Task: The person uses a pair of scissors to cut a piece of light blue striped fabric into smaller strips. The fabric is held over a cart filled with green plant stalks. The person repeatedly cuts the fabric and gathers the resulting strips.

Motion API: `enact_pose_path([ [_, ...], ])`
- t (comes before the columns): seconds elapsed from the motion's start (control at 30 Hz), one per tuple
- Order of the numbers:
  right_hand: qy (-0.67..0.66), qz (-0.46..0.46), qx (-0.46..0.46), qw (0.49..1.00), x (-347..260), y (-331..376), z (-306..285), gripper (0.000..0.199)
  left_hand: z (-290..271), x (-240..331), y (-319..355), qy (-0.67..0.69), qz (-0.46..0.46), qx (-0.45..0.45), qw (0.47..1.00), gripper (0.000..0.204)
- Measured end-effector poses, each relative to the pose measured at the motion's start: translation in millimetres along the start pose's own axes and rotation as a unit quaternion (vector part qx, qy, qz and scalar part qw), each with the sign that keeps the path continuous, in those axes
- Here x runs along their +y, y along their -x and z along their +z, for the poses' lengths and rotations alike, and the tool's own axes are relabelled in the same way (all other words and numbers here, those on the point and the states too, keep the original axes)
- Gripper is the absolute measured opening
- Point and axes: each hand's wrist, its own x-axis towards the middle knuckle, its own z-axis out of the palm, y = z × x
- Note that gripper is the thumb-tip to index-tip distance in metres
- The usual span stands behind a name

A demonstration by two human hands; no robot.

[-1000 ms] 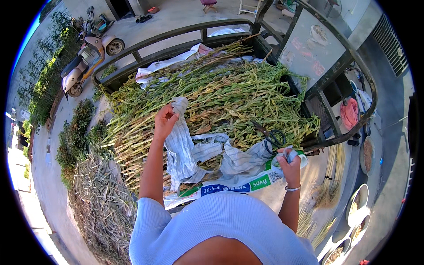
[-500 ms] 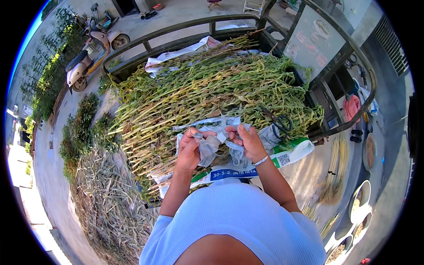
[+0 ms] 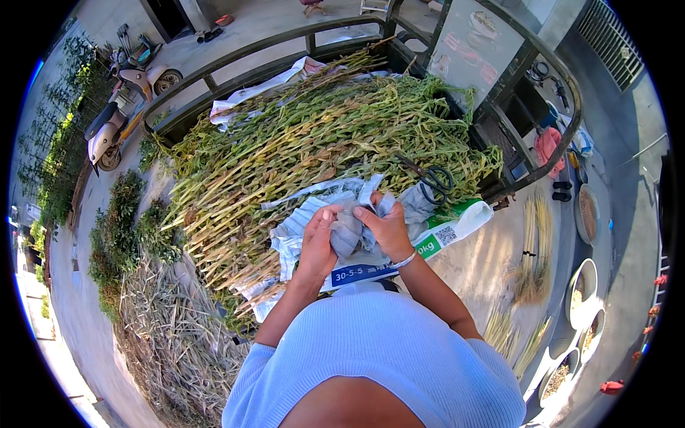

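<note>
Both hands are close together over the near edge of a cart bed. My left hand has its fingers closed on a bunched pale grey cloth. Fingers and thumb of my right hand pinch the same cloth from the other side; a bracelet is on that wrist. More pale, striped fabric spreads beside and beyond the hands. Black-handled scissors lie on the green stalks, just beyond my right hand. Under the hands is a printed white, blue and green sack.
A metal rail rims the cart, with a grey panel at its right end. Dry stalks and leafy plants lie left. Bundled straw and round containers stand right. A scooter is parked far left.
My hands have come closer together, and the cloth between them is gathered into a tighter bunch. More striped fabric shows by my left hand. The whole view has shifted slightly.
</note>
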Motion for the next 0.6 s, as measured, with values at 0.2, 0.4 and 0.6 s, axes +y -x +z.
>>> enact_pose_path([
  [0.2, -0.012, 0.041, 0.083, 0.996, 5.9, 11.0, -4.2, 0.015, 15.3, -18.1, 4.8, -0.056, 0.084, -0.010, 0.995, 0.034],
  [0.4, -0.037, 0.058, -0.002, 0.998, -6.2, 20.7, -3.5, 0.022, 19.4, -23.3, -3.2, -0.099, 0.064, 0.077, 0.990, 0.012],
  [0.6, 0.017, -0.024, -0.003, 1.000, 20.7, 11.4, -6.4, 0.023, 21.4, -31.9, -1.1, -0.128, 0.079, 0.093, 0.984, 0.010],
])
